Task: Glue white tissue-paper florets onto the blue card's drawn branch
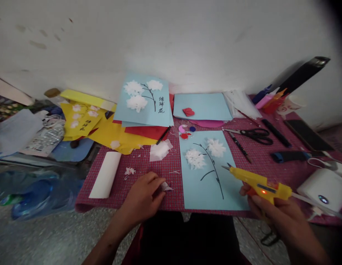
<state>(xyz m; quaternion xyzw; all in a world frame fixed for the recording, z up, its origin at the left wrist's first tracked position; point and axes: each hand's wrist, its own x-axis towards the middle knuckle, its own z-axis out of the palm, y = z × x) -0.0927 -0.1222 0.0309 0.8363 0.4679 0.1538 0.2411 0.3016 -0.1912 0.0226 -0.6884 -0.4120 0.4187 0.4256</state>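
Note:
My right hand [273,211] is wrapped round a yellow hot glue gun [252,178] with a lit orange light; its nozzle points left over a light blue sheet [193,191]. Two fluffy white paper flowers [195,159] sit on that sheet, beside a drawn dark branch [213,162] with a bare twig at lower left. Left of the sheet, my left hand [146,193] rests low over the table, fingers curled and close together at a small piece of white tissue paper [166,186]. Whether the fingers grip the tissue is hard to see.
A finished-looking blue flower card [143,99] leans at the back. Scissors [251,135], a pen [240,147], a black marker [276,132] and a white box-shaped device [324,189] lie right. A white paper roll [106,175] lies left; yellow cards [82,119] sit beyond it.

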